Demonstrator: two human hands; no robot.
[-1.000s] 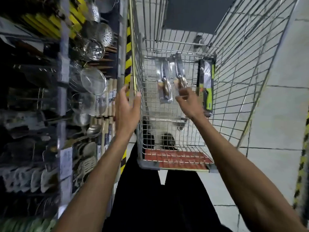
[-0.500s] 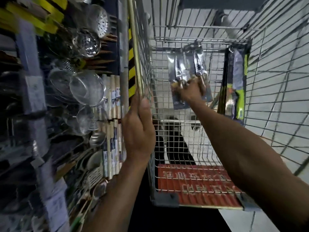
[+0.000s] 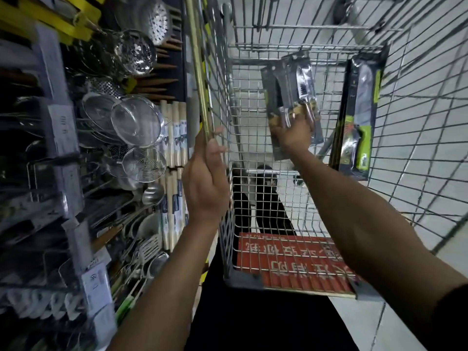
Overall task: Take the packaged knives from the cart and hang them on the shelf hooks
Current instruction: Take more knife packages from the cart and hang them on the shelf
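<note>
Inside the wire cart point(image 3: 220, 97), the right hand point(image 3: 291, 134) holds up a bunch of packaged knives point(image 3: 293, 92), fingers curled round their bottom ends. The left hand point(image 3: 206, 183) wraps its fingers round the cart's side rail point(image 3: 200, 84). A green-handled packaged knife point(image 3: 359, 117) leans in the cart's corner.

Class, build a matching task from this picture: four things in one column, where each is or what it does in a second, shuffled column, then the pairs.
1. left hand
2. right hand
3. green-handled knife pack
4. mesh strainer

A. hangs on the shelf
B. grips the rim of the cart
C. stands upright against the right wall of the cart
D. holds packaged knives

Pairs: 1-B, 2-D, 3-C, 4-A
</note>
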